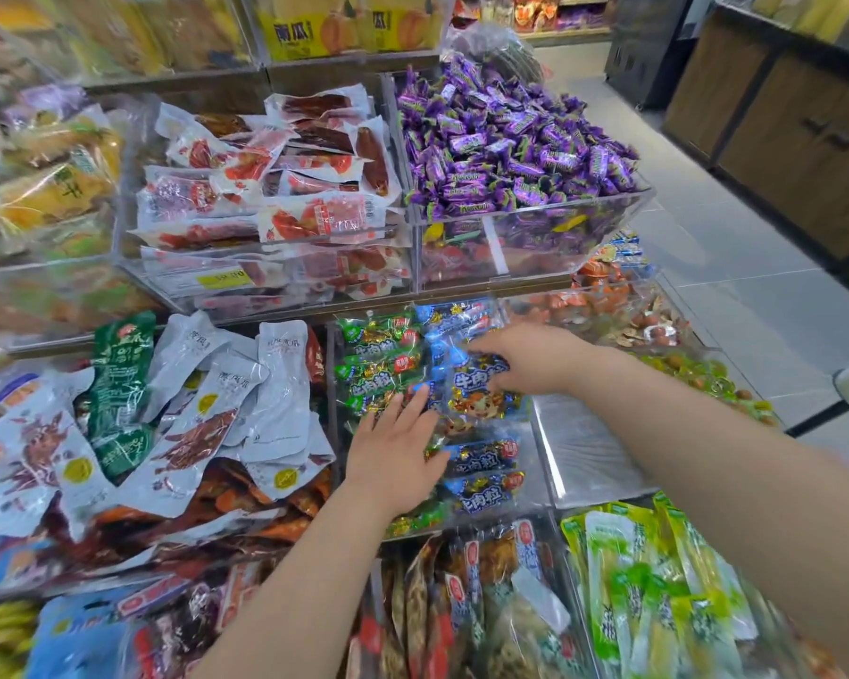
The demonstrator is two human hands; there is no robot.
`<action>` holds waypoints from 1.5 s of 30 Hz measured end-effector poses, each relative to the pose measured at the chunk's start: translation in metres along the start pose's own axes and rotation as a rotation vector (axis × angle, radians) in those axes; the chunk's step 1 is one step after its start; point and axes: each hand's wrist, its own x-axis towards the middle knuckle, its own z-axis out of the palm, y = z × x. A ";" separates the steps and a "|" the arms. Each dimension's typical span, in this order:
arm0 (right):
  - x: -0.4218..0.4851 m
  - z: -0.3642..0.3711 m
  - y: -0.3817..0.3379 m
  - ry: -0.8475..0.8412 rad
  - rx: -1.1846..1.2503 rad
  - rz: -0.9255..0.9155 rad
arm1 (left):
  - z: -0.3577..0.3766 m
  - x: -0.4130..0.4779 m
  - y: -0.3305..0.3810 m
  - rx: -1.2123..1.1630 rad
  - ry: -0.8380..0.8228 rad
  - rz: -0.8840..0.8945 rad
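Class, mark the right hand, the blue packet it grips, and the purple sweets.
right hand (535, 357): head view, back of the hand.
blue packet (474, 382): head view, its printed front.
purple sweets (510, 144): head view, middle of the heap.

Person's left hand (394, 453) and right hand (528, 359) are bare. Left forearm (290, 580) and right forearm (736, 463) are bare up to the frame edge. Nails seem trimmed short, but the fingertips are blurred. Wrists are rounded.

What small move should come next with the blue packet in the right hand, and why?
Probably lay the blue packet down on the blue row nearer you: the right hand grips it just above that row, and the left hand lies flat beside, fingers straight.
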 end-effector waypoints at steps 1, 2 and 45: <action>0.003 0.003 -0.003 -0.020 -0.010 -0.008 | 0.002 -0.003 -0.001 -0.007 0.001 -0.017; 0.004 0.007 -0.006 -0.035 -0.008 -0.021 | 0.003 -0.005 -0.003 -0.012 0.004 -0.033; 0.022 0.113 -0.027 0.189 -0.081 -0.044 | -0.011 0.006 -0.008 -0.078 0.022 -0.129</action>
